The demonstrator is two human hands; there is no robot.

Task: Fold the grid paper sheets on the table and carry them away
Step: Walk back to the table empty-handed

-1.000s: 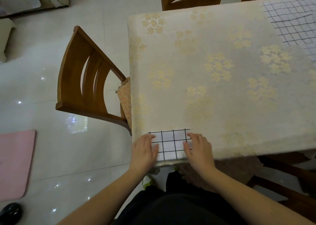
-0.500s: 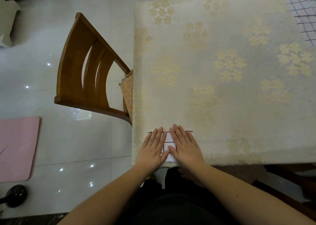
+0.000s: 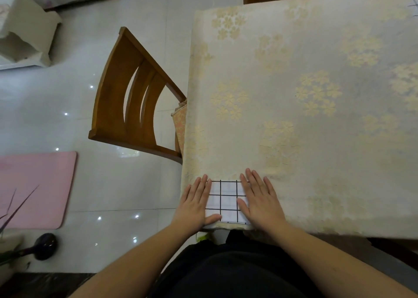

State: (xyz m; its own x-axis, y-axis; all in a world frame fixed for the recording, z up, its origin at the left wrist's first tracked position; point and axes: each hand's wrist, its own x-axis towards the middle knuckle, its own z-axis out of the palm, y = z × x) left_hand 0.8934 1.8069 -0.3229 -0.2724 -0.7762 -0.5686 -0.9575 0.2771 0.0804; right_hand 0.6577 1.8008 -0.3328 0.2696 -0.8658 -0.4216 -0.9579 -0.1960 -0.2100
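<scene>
Pressing flat with straight fingers, the left hand (image 3: 196,204) and the right hand (image 3: 260,200) lie on the two sides of a small folded grid paper (image 3: 227,201). The hands are a little apart, and the paper shows between them. The paper sits at the near edge of the surface (image 3: 316,173), close to its left corner. A pale cloth with yellow flowers (image 3: 316,94) covers the surface. A wooden chair (image 3: 131,107) stands just beside it on the left. Another grid paper sheet (image 3: 412,0) peeks in at the far right corner. A pink mat (image 3: 34,189) lies on the floor.
</scene>
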